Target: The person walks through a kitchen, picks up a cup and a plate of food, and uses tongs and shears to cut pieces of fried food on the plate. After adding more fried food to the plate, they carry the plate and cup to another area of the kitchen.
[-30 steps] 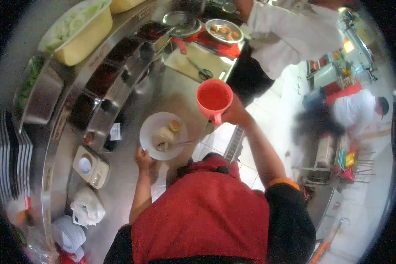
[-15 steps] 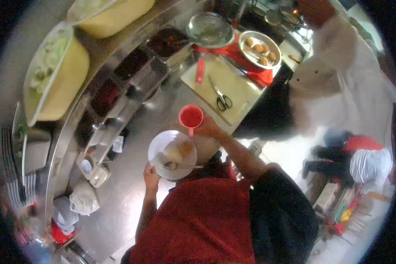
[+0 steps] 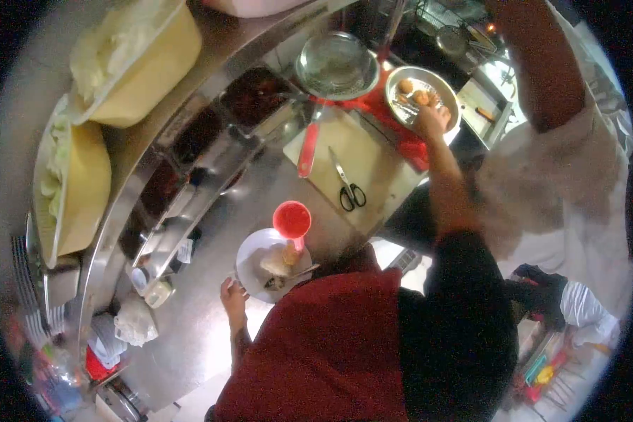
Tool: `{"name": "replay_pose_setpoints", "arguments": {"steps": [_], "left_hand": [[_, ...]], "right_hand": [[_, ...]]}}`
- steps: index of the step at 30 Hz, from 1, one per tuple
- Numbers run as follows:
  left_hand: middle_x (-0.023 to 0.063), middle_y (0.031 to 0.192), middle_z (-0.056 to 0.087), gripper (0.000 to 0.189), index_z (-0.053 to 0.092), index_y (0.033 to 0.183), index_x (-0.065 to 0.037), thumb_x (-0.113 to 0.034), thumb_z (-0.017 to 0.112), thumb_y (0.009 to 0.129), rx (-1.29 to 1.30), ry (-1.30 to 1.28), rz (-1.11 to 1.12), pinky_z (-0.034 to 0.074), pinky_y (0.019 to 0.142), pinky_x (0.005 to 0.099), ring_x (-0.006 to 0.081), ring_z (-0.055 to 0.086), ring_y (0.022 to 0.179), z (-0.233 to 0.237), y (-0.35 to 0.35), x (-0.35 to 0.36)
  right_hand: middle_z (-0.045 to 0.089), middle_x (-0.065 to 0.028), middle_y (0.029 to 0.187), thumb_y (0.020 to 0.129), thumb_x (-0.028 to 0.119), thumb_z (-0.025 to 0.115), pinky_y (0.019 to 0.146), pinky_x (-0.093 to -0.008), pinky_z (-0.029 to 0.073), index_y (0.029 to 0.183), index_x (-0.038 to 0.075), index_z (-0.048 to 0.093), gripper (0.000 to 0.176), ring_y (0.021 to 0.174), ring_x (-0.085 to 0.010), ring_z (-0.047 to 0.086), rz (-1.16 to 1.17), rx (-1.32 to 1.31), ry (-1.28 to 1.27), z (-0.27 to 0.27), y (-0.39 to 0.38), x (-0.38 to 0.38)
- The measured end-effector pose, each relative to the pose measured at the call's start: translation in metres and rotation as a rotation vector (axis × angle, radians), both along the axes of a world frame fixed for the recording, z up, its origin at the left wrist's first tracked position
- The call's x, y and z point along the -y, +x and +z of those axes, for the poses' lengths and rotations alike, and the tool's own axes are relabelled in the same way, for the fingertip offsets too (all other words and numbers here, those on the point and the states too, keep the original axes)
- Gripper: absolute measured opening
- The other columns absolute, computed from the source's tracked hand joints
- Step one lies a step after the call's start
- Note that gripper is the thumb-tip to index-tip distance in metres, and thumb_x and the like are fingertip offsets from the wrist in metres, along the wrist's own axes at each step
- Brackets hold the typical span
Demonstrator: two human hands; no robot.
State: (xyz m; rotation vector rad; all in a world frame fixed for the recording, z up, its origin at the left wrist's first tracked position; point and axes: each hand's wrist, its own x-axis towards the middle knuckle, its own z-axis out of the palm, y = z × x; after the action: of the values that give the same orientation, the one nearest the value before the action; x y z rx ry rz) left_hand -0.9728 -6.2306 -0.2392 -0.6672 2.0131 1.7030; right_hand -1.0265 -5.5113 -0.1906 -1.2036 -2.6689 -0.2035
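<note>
A white plate (image 3: pixel 250 258) with pale food and a spoon (image 3: pixel 304 271) sits on the steel counter. My left hand (image 3: pixel 233 295) is beside its left rim, fingers apart and slightly curled, holding nothing. A red cup (image 3: pixel 292 219) with a handle stands at the plate's upper edge. My right hand (image 3: pixel 432 121) reaches into a round metal tray (image 3: pixel 450 91) of brown round pieces (image 3: pixel 406 86), its fingers closed around or on one piece. Black-handled scissors (image 3: pixel 347 184) lie on a cutting board (image 3: pixel 380 169), with a red-handled tool (image 3: pixel 307 150) along its left edge.
A glass bowl (image 3: pixel 337 65) stands behind the board. Yellow tubs (image 3: pixel 148 74) of pale food line the raised shelf at left, beside sunken containers (image 3: pixel 197 133). A person in white (image 3: pixel 563 190) stands at right, close to my right arm. A plastic bag (image 3: pixel 135 320) lies lower left.
My right hand has let go of the red cup and moved up right into the metal tray. The cup now stands by the plate. My left hand has come off the plate's rim.
</note>
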Motion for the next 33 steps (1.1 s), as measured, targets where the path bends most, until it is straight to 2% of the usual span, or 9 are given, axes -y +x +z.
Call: {"name": "replay_pose_setpoints", "arguments": {"steps": [4, 10, 14, 16, 18, 19, 23, 29, 33], "left_hand": [[0.0103, 0.106, 0.06, 0.04, 0.044, 0.129, -0.008, -0.02, 0.055, 0.093, -0.099, -0.111, 0.036, 0.051, 0.067, 0.0323, 0.0205, 0.063, 0.085, 0.02, -0.023, -0.008], [0.0096, 0.104, 0.061, 0.029, 0.053, 0.121, -0.001, -0.014, 0.055, 0.095, -0.461, -0.149, -0.011, 0.051, 0.068, 0.0277, 0.0179, 0.064, 0.083, 0.081, -0.057, -0.04], [0.0114, 0.105, 0.061, 0.024, 0.055, 0.117, 0.001, -0.009, 0.053, 0.095, -0.64, 0.004, -0.259, 0.052, 0.074, 0.0295, 0.019, 0.064, 0.085, 0.139, -0.07, -0.121], [0.0132, 0.108, 0.061, 0.026, 0.053, 0.119, 0.002, -0.008, 0.054, 0.095, -0.478, 0.333, -0.415, 0.052, 0.081, 0.0322, 0.0216, 0.063, 0.089, 0.156, -0.065, -0.177], [0.0151, 0.112, 0.06, 0.034, 0.048, 0.125, 0.002, -0.01, 0.055, 0.095, -0.541, 0.393, -0.71, 0.05, 0.086, 0.0351, 0.0237, 0.063, 0.092, 0.161, -0.057, -0.231], [0.016, 0.114, 0.06, 0.039, 0.044, 0.129, 0.002, -0.013, 0.055, 0.095, -0.765, 0.246, -0.935, 0.049, 0.088, 0.0363, 0.0242, 0.063, 0.093, 0.16, -0.05, -0.254], [0.0117, 0.106, 0.06, 0.046, 0.035, 0.137, -0.002, -0.021, 0.052, 0.098, -0.481, 0.262, -0.977, 0.049, 0.082, 0.0341, 0.0199, 0.061, 0.092, 0.152, -0.028, -0.3], [0.0031, 0.084, 0.058, 0.037, 0.056, 0.115, -0.005, -0.038, 0.046, 0.101, -0.232, 0.111, -0.995, 0.044, 0.058, 0.0264, 0.0098, 0.054, 0.067, 0.142, -0.047, -0.315], [0.0197, 0.097, 0.064, 0.043, 0.053, 0.112, -0.004, -0.044, 0.047, 0.097, -0.451, -0.083, -1.079, 0.047, 0.078, 0.0462, 0.036, 0.063, 0.091, 0.141, -0.099, -0.349]], "right_hand": [[0.061, -0.0104, 0.11, 0.089, 0.021, 0.051, 0.085, -0.0483, 0.044, 0.136, 0.026, 0.047, 0.047, 0.11, -0.0325, 0.054, 0.18, 0.015, 0.295, -0.061, -0.008, -0.053], [0.063, -0.0108, 0.105, 0.093, 0.024, 0.048, 0.086, -0.0503, 0.046, 0.117, 0.02, 0.059, 0.027, 0.108, -0.0304, 0.058, 0.211, 0.087, 0.178, 0.024, -0.01, -0.026], [0.064, -0.0124, 0.103, 0.091, 0.024, 0.054, 0.082, -0.0443, 0.051, 0.101, 0.009, 0.064, 0.021, 0.095, -0.0253, 0.064, 0.148, -0.207, -0.143, 0.073, 0.009, 0.014], [0.065, -0.0092, 0.091, 0.089, 0.021, 0.059, 0.077, -0.0365, 0.051, 0.092, 0.004, 0.063, 0.017, 0.087, -0.0191, 0.063, 0.196, -0.779, -0.951, 0.089, 0.032, 0.081], [0.063, -0.005, 0.078, 0.09, 0.019, 0.063, 0.071, -0.0305, 0.05, 0.088, 0.004, 0.061, 0.016, 0.077, -0.0126, 0.06, 0.633, -0.766, -0.824, 0.068, 0.047, 0.133], [0.063, -0.0036, 0.074, 0.092, 0.017, 0.061, 0.069, -0.0285, 0.05, 0.09, 0.003, 0.063, 0.014, 0.073, -0.0105, 0.058, 0.399, -0.256, -1.002, 0.089, 0.067, 0.168], [0.066, -0.0073, 0.101, 0.089, 0.015, 0.066, 0.082, -0.0318, 0.052, 0.111, 0.0, 0.06, 0.028, 0.087, -0.0141, 0.064, 0.604, -0.629, -1.694, 0.09, 0.108, 0.255], [0.066, -0.0094, 0.089, 0.09, 0.018, 0.064, 0.075, -0.0328, 0.052, 0.103, 0.004, 0.059, 0.019, 0.078, -0.0171, 0.065, 0.654, -0.673, -1.369, 0.062, 0.125, 0.255], [0.062, -0.0163, 0.098, 0.087, 0.028, 0.065, 0.078, -0.0416, 0.05, 0.103, 0.003, 0.058, 0.031, 0.089, -0.0276, 0.063, 0.402, -0.414, -0.866, -0.008, 0.118, 0.248]]}}
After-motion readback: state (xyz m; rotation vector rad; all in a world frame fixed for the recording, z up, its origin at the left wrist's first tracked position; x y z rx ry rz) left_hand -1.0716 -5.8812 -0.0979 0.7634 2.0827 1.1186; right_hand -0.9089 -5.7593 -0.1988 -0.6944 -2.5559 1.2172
